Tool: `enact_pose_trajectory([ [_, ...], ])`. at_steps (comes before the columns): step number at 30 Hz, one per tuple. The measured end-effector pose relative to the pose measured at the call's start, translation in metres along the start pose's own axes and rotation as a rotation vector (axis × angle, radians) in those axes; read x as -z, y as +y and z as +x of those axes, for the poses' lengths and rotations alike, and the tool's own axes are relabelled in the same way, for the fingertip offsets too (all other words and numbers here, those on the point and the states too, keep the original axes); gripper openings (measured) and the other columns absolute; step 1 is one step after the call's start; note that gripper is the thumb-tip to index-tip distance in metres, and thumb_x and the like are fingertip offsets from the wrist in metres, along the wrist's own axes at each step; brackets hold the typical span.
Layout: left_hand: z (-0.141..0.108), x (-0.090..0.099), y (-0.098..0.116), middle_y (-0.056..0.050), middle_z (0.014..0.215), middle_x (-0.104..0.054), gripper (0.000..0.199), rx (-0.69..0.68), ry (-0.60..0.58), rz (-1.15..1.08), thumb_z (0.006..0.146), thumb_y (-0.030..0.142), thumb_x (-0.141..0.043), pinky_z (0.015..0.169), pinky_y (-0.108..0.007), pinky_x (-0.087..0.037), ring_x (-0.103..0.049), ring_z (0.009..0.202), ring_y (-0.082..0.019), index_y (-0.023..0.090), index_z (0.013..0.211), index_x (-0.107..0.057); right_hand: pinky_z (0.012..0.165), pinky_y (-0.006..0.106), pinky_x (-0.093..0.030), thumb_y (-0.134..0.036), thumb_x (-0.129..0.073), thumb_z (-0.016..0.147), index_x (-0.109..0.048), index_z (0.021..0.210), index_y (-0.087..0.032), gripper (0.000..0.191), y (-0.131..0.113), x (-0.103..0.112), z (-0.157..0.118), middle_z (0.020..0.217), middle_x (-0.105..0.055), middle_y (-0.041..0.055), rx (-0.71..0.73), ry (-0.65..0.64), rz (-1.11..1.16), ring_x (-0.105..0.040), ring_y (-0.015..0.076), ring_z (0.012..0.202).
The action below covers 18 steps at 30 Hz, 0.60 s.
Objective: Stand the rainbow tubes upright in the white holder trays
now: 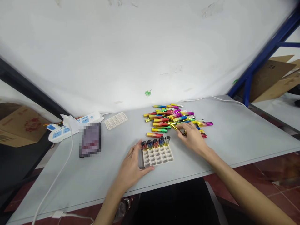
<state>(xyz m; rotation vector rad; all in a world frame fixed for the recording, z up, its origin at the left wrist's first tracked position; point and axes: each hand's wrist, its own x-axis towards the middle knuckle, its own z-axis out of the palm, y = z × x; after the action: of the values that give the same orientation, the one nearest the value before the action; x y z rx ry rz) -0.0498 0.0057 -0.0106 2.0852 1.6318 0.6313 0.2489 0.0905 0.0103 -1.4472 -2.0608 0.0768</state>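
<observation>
My left hand (pixel 130 167) grips the left side of a white slotted tray (pixel 159 157), its thumb along the near edge and its fingers by the far left corner. A row of lighters (pixel 156 143) stands upright in the tray's far slots, black tops up; the nearer slots hold nothing. My right hand (pixel 193 137) is at the near right of a loose pile of shiny multicoloured lighters (pixel 161 120). Its fingers are closed on a gold-yellow lighter (pixel 173 127), partly hidden by the hand.
A second white slotted tray (pixel 116 120) lies at the back left. Left of it are power strips (pixel 70 126) with a white cable (pixel 69 156), and a blurred dark packet (pixel 90 140). A white wall (pixel 140 56) rises behind the grey table (pixel 222 134). Cardboard boxes (pixel 269 78) stand beyond a blue frame (pixel 248 84).
</observation>
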Motion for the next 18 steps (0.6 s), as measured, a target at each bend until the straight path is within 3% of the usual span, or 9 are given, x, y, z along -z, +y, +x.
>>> enact_pose_trajectory([
  [3,0.000,0.000,0.001,-0.012,0.147,-0.047,0.106,0.025,-0.013,-0.012,0.075,0.052,-0.079,0.108,-0.048,-0.044,-0.052,0.133,-0.032,0.030,0.156,-0.014,0.080,0.039,-0.049,-0.026,-0.049,0.095,-0.068,0.106,-0.020,0.022,-0.006,0.001,0.003,0.098,-0.072,0.0076,-0.022,0.044,0.159,-0.062,0.0250,0.092],
  [7,0.000,0.001,0.002,-0.012,0.147,-0.047,0.108,0.028,-0.013,-0.020,0.074,0.053,-0.079,0.108,-0.050,-0.045,-0.051,0.133,-0.033,0.030,0.156,-0.014,0.070,0.034,-0.051,-0.034,-0.044,0.101,-0.068,0.111,-0.022,0.029,-0.017,0.011,0.003,0.094,-0.069,0.0060,-0.107,0.000,0.385,-0.063,0.0189,0.077],
  [11,0.001,0.001,0.003,-0.012,0.147,-0.047,0.109,0.031,-0.009,-0.021,0.072,0.053,-0.081,0.108,-0.050,-0.045,-0.050,0.134,-0.033,0.029,0.156,-0.016,0.066,0.031,-0.054,-0.043,-0.062,0.093,-0.064,0.109,-0.023,0.025,-0.031,0.032,-0.003,0.103,-0.068,0.0063,-0.170,0.058,0.638,-0.067,0.0193,0.085],
  [15,0.001,0.000,0.003,-0.012,0.147,-0.047,0.110,0.022,-0.003,-0.033,0.071,0.054,-0.082,0.108,-0.049,-0.045,-0.051,0.133,-0.033,0.029,0.156,-0.015,0.070,0.031,-0.056,-0.037,-0.071,0.089,-0.067,0.098,-0.023,0.017,-0.058,0.049,-0.008,0.095,-0.069,0.0054,0.056,-0.030,0.649,-0.067,0.0199,0.087],
  [18,0.001,-0.001,0.002,-0.012,0.146,-0.049,0.113,0.005,0.008,-0.038,0.070,0.052,-0.083,0.109,-0.049,-0.045,-0.052,0.133,-0.032,0.029,0.156,-0.013,0.071,0.030,-0.055,-0.033,-0.069,0.091,-0.067,0.101,-0.022,0.015,-0.085,0.039,-0.012,0.095,-0.067,0.0050,0.287,-0.107,0.503,-0.066,0.0173,0.083],
])
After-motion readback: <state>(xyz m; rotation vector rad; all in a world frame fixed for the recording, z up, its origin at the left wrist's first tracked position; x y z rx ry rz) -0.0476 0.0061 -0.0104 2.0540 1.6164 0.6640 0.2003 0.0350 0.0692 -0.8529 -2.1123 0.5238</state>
